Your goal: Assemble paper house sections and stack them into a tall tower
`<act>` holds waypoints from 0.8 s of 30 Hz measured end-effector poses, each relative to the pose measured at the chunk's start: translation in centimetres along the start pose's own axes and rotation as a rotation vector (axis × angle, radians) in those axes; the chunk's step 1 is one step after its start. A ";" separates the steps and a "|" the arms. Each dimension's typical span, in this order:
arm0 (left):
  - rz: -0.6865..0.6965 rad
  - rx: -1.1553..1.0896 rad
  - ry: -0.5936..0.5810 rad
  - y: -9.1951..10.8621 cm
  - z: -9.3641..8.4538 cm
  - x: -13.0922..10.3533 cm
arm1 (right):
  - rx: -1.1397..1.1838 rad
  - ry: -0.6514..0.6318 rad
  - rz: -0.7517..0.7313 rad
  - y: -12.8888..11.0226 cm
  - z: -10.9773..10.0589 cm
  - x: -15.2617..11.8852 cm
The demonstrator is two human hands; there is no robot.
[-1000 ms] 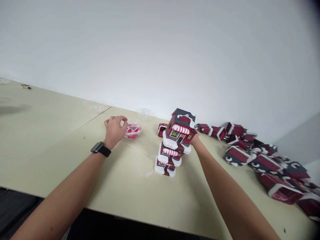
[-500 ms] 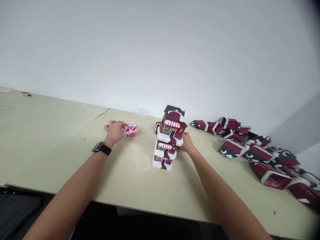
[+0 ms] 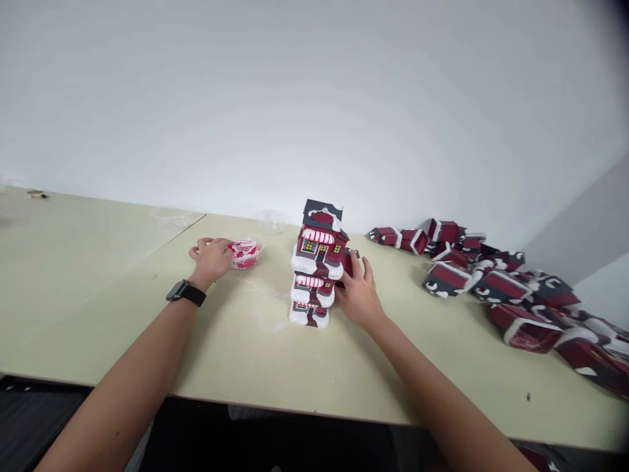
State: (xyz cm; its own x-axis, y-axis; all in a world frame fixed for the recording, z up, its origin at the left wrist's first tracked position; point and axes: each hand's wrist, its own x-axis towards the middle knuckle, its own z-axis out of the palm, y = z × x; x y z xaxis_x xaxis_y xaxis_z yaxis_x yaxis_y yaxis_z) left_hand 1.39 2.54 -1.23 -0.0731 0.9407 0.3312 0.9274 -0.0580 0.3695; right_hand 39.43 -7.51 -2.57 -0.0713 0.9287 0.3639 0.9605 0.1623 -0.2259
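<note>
A clear plastic bowl (image 3: 244, 263) with red and white pieces in it stands on the table. My left hand (image 3: 212, 261), with a black watch at the wrist, is beside it, fingers loosely apart; the side nearest the bowl touches its edge. Snow-trimmed dark red house figurines stand one on another in an upright stack (image 3: 317, 265). Right of the stack, my right hand (image 3: 361, 294) has its fingers around another dark red house figurine (image 3: 348, 262), mostly hidden by the hand and the stack.
Many similar houses (image 3: 496, 288) lie in a jumbled pile along the right side. Clear plastic bowls (image 3: 272, 221) sit near the wall, and a small brown object (image 3: 37, 195) is at the far left. The table's front edge (image 3: 275, 408) crosses below my arms.
My right hand has come out from behind the stack, and the house figurine behind it now shows on the right instead of the left. The left hand stays by the bowl. The view shifted slightly.
</note>
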 end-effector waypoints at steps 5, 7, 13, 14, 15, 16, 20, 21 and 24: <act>-0.047 -0.047 0.065 0.5 -0.4 -0.1 | 0.054 0.052 -0.009 0.1 -1.1 -1.1; -0.056 -0.043 0.065 0.5 -0.5 -0.1 | 0.066 0.056 -0.007 0.0 -1.3 -1.5; -0.059 -0.032 0.061 0.5 -0.7 -0.1 | 0.015 0.073 -0.027 -0.5 -2.3 -3.0; -0.058 -0.026 0.067 0.6 -0.8 -0.1 | -0.002 0.067 -0.010 -0.3 -2.6 -3.1; -0.058 -0.023 0.069 0.6 -0.8 -0.2 | -0.018 0.051 0.014 0.1 -2.8 -3.2; -0.061 -0.022 0.071 0.7 -0.9 -0.3 | -0.031 0.030 0.047 0.6 -3.0 -3.2; -0.064 -0.038 0.111 1.3 -1.4 -0.5 | -0.024 0.027 0.220 3.5 -3.5 -2.6; -0.065 -0.044 0.133 1.4 -1.6 -0.5 | 0.007 0.065 0.263 4.1 -3.5 -2.3; -0.066 -0.056 0.182 1.9 -2.0 -0.2 | 0.139 0.156 0.348 5.2 -3.2 -0.5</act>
State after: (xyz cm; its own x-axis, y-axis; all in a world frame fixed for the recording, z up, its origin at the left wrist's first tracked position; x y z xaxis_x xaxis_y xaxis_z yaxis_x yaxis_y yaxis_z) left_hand 2.47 1.53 1.12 -0.2032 0.8676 0.4538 0.8969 -0.0210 0.4417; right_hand 45.32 -8.23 -1.04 0.3040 0.8761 0.3743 0.8738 -0.0999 -0.4759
